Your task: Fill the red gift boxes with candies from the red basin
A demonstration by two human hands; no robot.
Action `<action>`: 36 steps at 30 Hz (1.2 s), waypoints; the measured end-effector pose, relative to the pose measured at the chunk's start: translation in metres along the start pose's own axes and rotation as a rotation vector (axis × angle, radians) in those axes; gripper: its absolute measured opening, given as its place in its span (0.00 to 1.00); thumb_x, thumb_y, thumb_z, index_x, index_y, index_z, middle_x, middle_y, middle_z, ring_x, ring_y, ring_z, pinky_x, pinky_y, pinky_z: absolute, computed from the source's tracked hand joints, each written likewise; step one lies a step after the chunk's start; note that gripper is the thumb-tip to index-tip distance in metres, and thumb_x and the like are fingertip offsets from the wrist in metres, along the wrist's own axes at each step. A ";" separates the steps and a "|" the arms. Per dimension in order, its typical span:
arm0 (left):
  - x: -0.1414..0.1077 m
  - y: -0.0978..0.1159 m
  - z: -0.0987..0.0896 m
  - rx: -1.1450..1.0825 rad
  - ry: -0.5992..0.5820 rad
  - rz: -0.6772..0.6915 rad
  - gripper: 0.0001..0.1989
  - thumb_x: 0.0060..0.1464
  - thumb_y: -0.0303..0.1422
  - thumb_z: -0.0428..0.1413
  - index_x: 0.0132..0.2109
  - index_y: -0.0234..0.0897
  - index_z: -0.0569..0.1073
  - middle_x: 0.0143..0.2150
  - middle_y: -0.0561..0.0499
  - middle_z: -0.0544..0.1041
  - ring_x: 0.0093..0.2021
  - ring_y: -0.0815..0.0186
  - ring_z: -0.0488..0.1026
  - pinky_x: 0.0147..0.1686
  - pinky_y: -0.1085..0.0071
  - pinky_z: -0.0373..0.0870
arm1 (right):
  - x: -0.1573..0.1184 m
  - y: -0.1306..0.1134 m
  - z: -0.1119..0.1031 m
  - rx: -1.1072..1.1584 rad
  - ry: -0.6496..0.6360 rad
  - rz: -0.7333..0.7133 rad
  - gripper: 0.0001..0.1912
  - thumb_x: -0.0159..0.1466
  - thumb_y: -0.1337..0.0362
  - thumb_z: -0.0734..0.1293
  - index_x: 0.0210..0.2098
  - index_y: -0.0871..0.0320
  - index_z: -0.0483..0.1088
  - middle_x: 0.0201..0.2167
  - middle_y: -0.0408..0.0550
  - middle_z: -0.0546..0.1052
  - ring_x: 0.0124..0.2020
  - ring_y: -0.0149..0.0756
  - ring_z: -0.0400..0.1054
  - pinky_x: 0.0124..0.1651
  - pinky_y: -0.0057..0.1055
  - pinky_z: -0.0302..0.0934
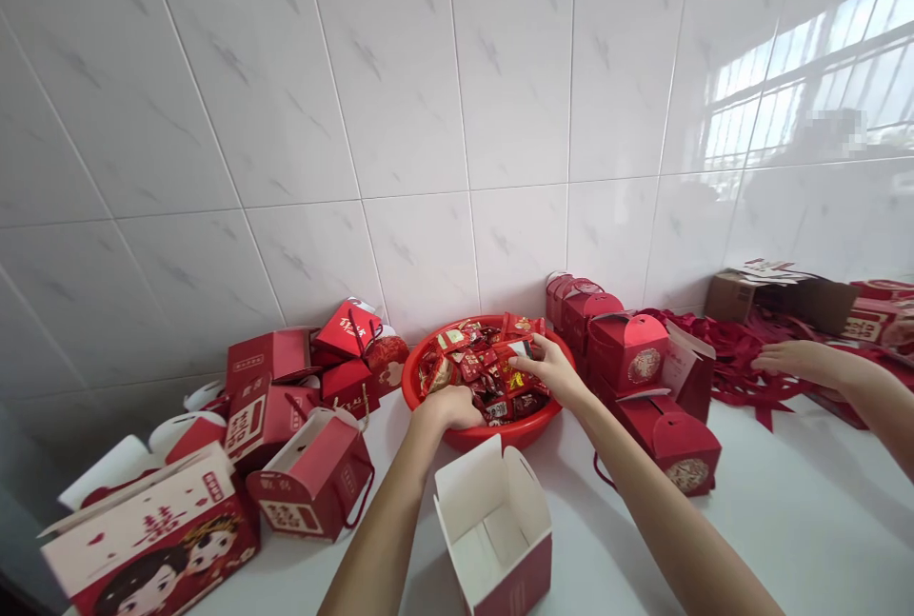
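A red plastic basin (492, 440) stands against the wall, filled with small wrapped candies (482, 368), mostly red. My left hand (457, 407) reaches into the front left of the basin, its fingers hidden among the wrappers. At the basin's right side, my right hand (551, 368) pinches a red candy packet (520, 349) with a pale patch. In front of the basin, between my forearms, an open gift box (500, 540) shows its white, bare inside; its outside is dark red.
Red gift boxes (310, 478) crowd the left, including a larger printed box (164, 540). Red boxes (628, 354) line the right. Farther right, another person's hand (800, 359) is over red ribbons (735, 359), near a brown carton (814, 302). A tiled wall (407, 121) rises behind.
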State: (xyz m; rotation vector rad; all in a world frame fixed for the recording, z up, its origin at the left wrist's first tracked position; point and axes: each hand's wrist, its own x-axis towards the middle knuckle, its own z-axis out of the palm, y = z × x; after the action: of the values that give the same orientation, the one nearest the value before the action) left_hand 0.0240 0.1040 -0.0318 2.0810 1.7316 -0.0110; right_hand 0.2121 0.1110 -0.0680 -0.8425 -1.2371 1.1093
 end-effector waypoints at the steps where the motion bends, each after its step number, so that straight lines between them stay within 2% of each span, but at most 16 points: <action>1: 0.004 0.001 0.000 -0.007 -0.037 -0.001 0.05 0.33 0.30 0.60 0.24 0.36 0.75 0.35 0.37 0.82 0.35 0.47 0.78 0.31 0.63 0.70 | 0.000 0.001 0.000 0.004 0.001 0.001 0.22 0.45 0.56 0.79 0.36 0.54 0.73 0.35 0.46 0.82 0.39 0.45 0.76 0.45 0.41 0.69; 4: 0.011 0.003 -0.001 -0.024 -0.090 0.017 0.05 0.29 0.27 0.60 0.21 0.36 0.72 0.29 0.41 0.80 0.33 0.46 0.77 0.31 0.61 0.71 | 0.000 0.002 0.000 0.004 -0.003 -0.009 0.21 0.45 0.56 0.79 0.36 0.54 0.73 0.37 0.46 0.82 0.40 0.45 0.76 0.46 0.41 0.69; 8: 0.015 0.003 0.000 -0.018 -0.072 0.057 0.07 0.28 0.25 0.59 0.22 0.36 0.72 0.27 0.44 0.78 0.34 0.47 0.77 0.33 0.61 0.70 | 0.001 0.002 0.000 -0.007 -0.017 -0.017 0.21 0.45 0.56 0.79 0.35 0.54 0.72 0.36 0.46 0.81 0.39 0.45 0.76 0.46 0.41 0.69; 13: 0.019 -0.002 0.003 0.000 -0.079 0.115 0.08 0.33 0.29 0.61 0.27 0.38 0.73 0.28 0.48 0.77 0.31 0.55 0.74 0.30 0.67 0.67 | 0.001 0.003 -0.001 -0.007 0.005 -0.024 0.21 0.45 0.55 0.78 0.36 0.54 0.72 0.36 0.46 0.81 0.40 0.45 0.76 0.45 0.40 0.70; 17: 0.020 -0.009 0.006 -0.023 -0.062 0.244 0.05 0.38 0.31 0.61 0.26 0.38 0.72 0.23 0.53 0.72 0.28 0.62 0.71 0.26 0.71 0.62 | 0.001 0.003 -0.001 0.028 0.078 -0.037 0.22 0.45 0.55 0.78 0.37 0.55 0.73 0.34 0.45 0.81 0.37 0.44 0.75 0.43 0.38 0.69; 20: 0.018 -0.014 0.008 -0.310 0.016 0.296 0.07 0.43 0.35 0.62 0.26 0.37 0.73 0.22 0.55 0.70 0.26 0.66 0.70 0.24 0.73 0.63 | 0.001 0.002 -0.001 0.047 0.111 -0.046 0.22 0.45 0.54 0.78 0.36 0.55 0.73 0.33 0.45 0.81 0.37 0.44 0.75 0.42 0.39 0.69; 23: 0.017 -0.017 0.008 -0.761 0.116 0.229 0.12 0.49 0.40 0.63 0.29 0.36 0.73 0.22 0.55 0.73 0.24 0.67 0.71 0.23 0.73 0.68 | 0.001 0.001 -0.001 0.055 0.126 -0.037 0.22 0.46 0.53 0.77 0.37 0.54 0.73 0.35 0.47 0.82 0.39 0.46 0.76 0.44 0.40 0.69; 26: 0.016 -0.019 0.008 -1.054 0.165 0.159 0.14 0.51 0.41 0.64 0.33 0.33 0.75 0.25 0.51 0.77 0.24 0.67 0.73 0.22 0.73 0.71 | 0.001 0.001 -0.001 0.051 0.126 -0.037 0.23 0.47 0.51 0.77 0.38 0.54 0.73 0.38 0.48 0.82 0.42 0.48 0.76 0.46 0.41 0.70; 29: 0.015 -0.019 0.006 -1.180 0.160 0.160 0.13 0.55 0.39 0.63 0.36 0.32 0.77 0.28 0.49 0.79 0.26 0.66 0.76 0.21 0.74 0.73 | 0.000 0.000 -0.001 0.045 0.117 -0.041 0.22 0.48 0.52 0.77 0.39 0.54 0.73 0.39 0.48 0.82 0.43 0.48 0.76 0.47 0.41 0.70; 36: 0.013 -0.020 0.007 -1.243 0.100 0.199 0.11 0.59 0.38 0.60 0.40 0.31 0.78 0.33 0.47 0.81 0.29 0.64 0.78 0.23 0.73 0.76 | 0.001 0.001 -0.002 0.040 0.095 -0.011 0.22 0.49 0.53 0.76 0.40 0.54 0.73 0.40 0.48 0.82 0.43 0.49 0.76 0.47 0.43 0.69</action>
State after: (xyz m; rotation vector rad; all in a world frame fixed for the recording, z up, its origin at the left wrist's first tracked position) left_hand 0.0098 0.1167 -0.0477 1.2592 1.0443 0.9689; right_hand 0.2136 0.1121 -0.0688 -0.8475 -1.1366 1.0699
